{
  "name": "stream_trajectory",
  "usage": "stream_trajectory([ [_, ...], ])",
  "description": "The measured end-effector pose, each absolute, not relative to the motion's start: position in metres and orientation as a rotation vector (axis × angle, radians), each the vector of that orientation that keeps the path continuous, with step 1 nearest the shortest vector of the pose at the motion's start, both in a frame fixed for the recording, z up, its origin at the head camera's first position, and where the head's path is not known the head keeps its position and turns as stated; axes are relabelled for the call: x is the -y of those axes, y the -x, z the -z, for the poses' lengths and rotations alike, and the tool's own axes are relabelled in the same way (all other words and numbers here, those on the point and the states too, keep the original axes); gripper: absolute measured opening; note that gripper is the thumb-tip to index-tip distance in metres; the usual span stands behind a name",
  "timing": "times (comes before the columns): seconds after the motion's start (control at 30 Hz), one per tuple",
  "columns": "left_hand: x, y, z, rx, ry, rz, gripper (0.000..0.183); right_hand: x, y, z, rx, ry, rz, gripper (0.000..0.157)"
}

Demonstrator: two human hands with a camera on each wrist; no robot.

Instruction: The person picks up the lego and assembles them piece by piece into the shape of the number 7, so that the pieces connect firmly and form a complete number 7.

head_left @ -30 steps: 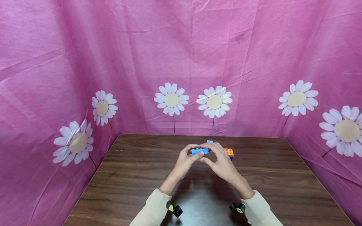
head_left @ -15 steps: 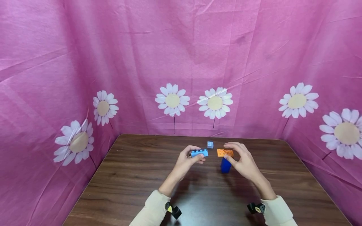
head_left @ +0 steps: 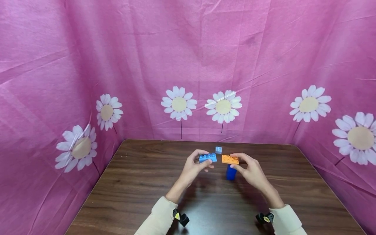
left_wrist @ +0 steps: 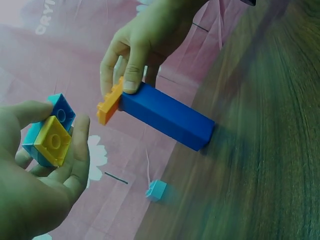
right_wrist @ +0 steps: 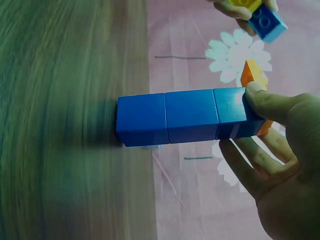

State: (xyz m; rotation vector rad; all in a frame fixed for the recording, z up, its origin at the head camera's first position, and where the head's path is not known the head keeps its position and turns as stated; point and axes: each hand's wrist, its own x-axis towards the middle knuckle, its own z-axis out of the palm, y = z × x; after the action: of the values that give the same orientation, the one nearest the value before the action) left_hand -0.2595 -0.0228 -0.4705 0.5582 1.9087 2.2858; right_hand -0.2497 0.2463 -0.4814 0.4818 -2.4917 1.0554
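The left hand [head_left: 192, 168] curls thumb and fingers round a light blue brick [head_left: 208, 158] with a yellow piece beneath. At its 3 o'clock, the right hand [head_left: 252, 171] pinches an orange plate [head_left: 230, 159] topping a dark blue column [head_left: 231, 172] that stands on the table [head_left: 141, 182].

The right hand [right_wrist: 280, 150] pinches the top end of a blue stack [right_wrist: 187, 117] of three bricks, thumb on its near face, fingers curled below. An orange plate [right_wrist: 252, 75] caps that end. The stack's other end meets the wooden table [right_wrist: 65, 125]. Top right, fingers [right_wrist: 237, 10] hold a light-blue brick [right_wrist: 267, 22] against the pink daisy cloth [right_wrist: 200, 190].
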Motion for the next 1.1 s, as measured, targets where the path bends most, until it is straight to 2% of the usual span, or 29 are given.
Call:
stream_trajectory([
  [1.1, 0.033, 0.270, 0.481, -2.151, -0.566, -2.244, 0.032, -0.190, 0.254, 0.477, 2.537, -0.589, -1.220, 0.039],
])
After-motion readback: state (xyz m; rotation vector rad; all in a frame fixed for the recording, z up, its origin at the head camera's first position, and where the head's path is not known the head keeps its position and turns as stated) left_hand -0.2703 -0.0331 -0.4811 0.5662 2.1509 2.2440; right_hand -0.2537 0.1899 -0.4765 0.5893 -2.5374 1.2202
